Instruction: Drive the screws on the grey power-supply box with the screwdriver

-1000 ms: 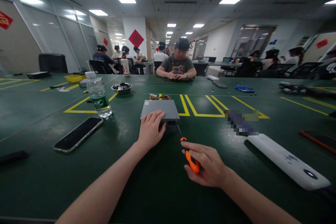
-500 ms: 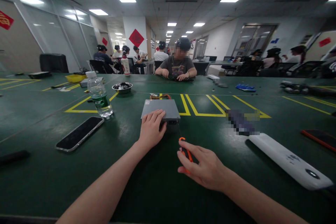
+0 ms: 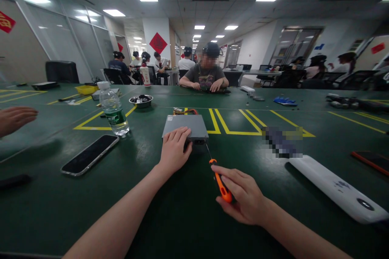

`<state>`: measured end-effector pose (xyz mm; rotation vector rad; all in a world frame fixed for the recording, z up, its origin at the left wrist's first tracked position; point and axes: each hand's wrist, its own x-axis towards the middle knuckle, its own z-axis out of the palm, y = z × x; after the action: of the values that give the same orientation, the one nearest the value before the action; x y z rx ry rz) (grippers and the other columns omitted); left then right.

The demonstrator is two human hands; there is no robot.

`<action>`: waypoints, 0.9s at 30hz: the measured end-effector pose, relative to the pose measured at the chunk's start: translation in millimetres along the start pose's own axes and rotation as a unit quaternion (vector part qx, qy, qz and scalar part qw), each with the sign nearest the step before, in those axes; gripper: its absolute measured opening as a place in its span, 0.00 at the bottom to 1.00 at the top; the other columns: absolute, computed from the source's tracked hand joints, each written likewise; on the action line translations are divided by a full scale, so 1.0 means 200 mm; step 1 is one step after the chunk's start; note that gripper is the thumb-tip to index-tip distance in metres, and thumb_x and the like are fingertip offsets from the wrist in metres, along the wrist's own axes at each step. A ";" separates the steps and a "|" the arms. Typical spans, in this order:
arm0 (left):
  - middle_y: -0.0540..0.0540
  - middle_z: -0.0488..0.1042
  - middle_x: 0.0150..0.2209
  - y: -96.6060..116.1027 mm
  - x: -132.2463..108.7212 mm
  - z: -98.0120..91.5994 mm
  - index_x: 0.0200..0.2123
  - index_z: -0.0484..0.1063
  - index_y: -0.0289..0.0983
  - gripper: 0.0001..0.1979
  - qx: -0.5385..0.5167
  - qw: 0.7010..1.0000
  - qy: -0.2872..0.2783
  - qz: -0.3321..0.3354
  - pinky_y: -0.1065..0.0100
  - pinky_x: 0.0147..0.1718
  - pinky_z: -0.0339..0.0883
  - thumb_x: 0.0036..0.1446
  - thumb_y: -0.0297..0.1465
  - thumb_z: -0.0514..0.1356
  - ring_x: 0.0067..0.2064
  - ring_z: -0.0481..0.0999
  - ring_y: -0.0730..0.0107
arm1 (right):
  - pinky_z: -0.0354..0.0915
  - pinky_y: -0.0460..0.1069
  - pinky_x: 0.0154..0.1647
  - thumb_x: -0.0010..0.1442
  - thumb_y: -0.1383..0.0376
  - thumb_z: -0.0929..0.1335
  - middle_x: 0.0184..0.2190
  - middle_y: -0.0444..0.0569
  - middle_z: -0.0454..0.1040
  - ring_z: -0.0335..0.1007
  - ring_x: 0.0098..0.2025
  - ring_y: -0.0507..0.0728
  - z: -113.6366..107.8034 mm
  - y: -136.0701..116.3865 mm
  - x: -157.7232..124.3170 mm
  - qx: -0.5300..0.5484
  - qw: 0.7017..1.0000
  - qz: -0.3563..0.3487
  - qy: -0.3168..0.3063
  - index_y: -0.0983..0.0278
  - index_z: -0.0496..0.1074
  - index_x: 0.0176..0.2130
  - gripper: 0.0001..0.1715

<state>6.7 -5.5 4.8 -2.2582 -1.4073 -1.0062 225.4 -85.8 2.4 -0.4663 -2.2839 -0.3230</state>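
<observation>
A grey metal computer power supply (image 3: pixel 190 123) lies on the green table, its bundle of coloured wires (image 3: pixel 187 111) at the far side. My left hand (image 3: pixel 176 143) grips its near left corner, fingers across the top and thumb at the near face. In my right hand (image 3: pixel 243 192) is an orange and black screwdriver (image 3: pixel 224 190), held between thumb and fingers. Its thin shaft points away from me, and the tip is at the near right corner of the power supply. Whether the tip sits in a screw is too small to tell.
Left of me are a phone (image 3: pixel 91 155), a water bottle (image 3: pixel 114 109) and a metal bowl (image 3: pixel 141 101) of small dark parts. To the right lies a long white device (image 3: pixel 334 188). Another person's hand (image 3: pixel 16 119) reaches in from the left; a person (image 3: pixel 206 75) sits opposite.
My right hand has shifted its hold, thumb and fingers farther apart, and more of the screwdriver handle shows. Another person's hand has appeared at the left edge. My left hand stays put.
</observation>
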 end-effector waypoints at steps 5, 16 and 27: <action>0.45 0.69 0.53 0.00 0.00 0.00 0.52 0.63 0.40 0.18 0.001 1.000 0.004 0.001 0.58 0.51 0.55 0.57 0.31 0.54 0.55 0.64 0.60 | 0.71 0.52 0.38 0.62 0.62 0.61 0.49 0.65 0.66 0.68 0.50 0.62 0.00 -0.01 0.00 -0.039 0.998 -0.011 -0.046 0.67 0.60 0.49 0.17; 0.45 0.68 0.53 -0.01 0.00 0.01 0.52 0.62 0.40 0.18 0.006 1.000 0.000 0.000 0.58 0.51 0.55 0.57 0.31 0.54 0.55 0.64 0.61 | 0.68 0.49 0.31 0.60 0.71 0.66 0.39 0.61 0.73 0.71 0.35 0.55 0.02 0.00 0.03 -0.132 0.990 -0.032 0.026 0.68 0.64 0.38 0.05; 0.46 0.69 0.53 0.00 0.00 0.00 0.51 0.63 0.40 0.18 0.005 1.000 0.003 0.003 0.58 0.51 0.55 0.57 0.31 0.54 0.55 0.64 0.61 | 0.70 0.52 0.38 0.64 0.66 0.59 0.48 0.69 0.67 0.69 0.48 0.61 -0.02 -0.04 0.05 -0.079 0.995 -0.037 -0.046 0.71 0.63 0.49 0.16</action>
<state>6.3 -5.7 5.1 -2.2497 -1.3988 -0.9999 217.9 -92.9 10.5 -0.4872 -2.3797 -0.5324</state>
